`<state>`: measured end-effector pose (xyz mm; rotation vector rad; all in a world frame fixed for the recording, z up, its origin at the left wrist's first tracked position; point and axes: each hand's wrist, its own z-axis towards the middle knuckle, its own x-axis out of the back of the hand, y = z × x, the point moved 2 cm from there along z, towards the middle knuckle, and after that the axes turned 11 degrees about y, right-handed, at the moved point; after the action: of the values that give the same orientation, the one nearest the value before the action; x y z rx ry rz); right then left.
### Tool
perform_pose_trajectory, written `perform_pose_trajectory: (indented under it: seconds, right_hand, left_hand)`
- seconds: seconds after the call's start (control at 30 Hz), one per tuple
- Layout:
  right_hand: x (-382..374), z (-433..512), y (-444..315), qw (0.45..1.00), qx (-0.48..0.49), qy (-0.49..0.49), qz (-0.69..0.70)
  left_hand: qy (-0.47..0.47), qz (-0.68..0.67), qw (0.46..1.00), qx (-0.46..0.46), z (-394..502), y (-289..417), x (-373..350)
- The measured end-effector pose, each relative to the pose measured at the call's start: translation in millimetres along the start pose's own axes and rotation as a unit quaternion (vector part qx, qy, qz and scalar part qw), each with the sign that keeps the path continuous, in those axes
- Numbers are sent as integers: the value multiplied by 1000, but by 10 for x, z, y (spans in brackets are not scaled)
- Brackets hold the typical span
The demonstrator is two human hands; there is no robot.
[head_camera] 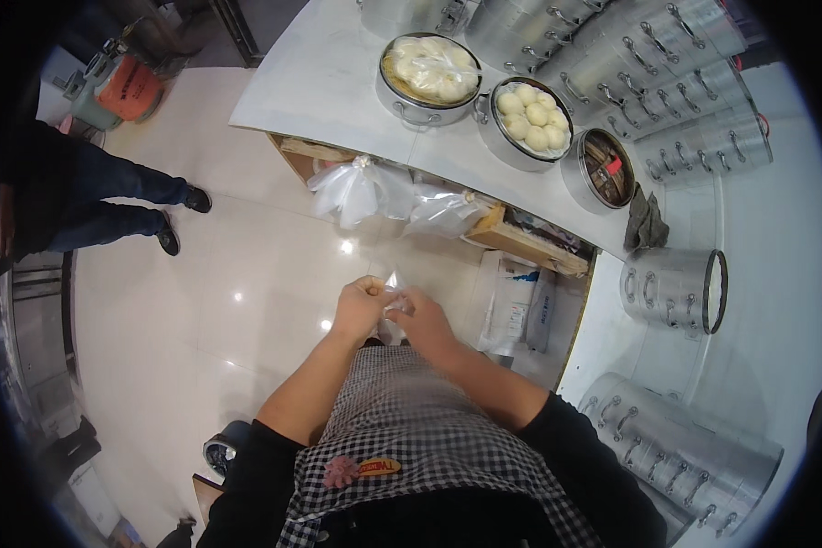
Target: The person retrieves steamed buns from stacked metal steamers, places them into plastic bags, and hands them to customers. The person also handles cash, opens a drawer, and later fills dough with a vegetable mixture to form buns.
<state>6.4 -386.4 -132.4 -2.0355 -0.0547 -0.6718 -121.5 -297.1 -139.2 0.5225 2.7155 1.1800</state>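
A clear plastic bag point(394, 291) is pinched between my left hand point(362, 305) and my right hand point(421, 318), in front of my checked apron point(411, 390). Fingers of both hands close on its thin film, and its lower part is partly hidden by them. Beyond my hands, bundles of clear plastic bags point(363, 192) hang from the edge of the white counter point(329, 89). On that counter stand a round metal steamer point(421, 109) of buns under plastic film, another steamer point(520, 152) of uncovered round buns, and a smaller round metal container point(592, 195) with brown contents and something red.
Tall stacks of metal steamers point(644, 61) line the counter's back. A grey cloth point(647, 219) lies at its right end. An open wooden drawer point(520, 240) juts out above packages point(520, 301). Another person point(109, 192) stands at left, near gas cylinders point(127, 89).
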Motion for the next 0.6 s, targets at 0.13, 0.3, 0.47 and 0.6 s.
perform_pose_trajectory:
  seconds: [0.13,0.3,0.47,0.6]
  right_hand:
    - [366,18,60,970,-99,-12,220]
    - [742,-78,-4,951,-113,98,272]
    - [1013,-137,-157,975,-86,107,175]
    - [1226,-140,-125,984,-66,60,155]
  left_hand:
    - [-67,-157,984,51,3,-51,128]
    - [-46,-205,973,95,-51,-87,365]
    - [112,29,988,-100,-32,287,389]
    - [22,268,866,-421,-141,762,-123]
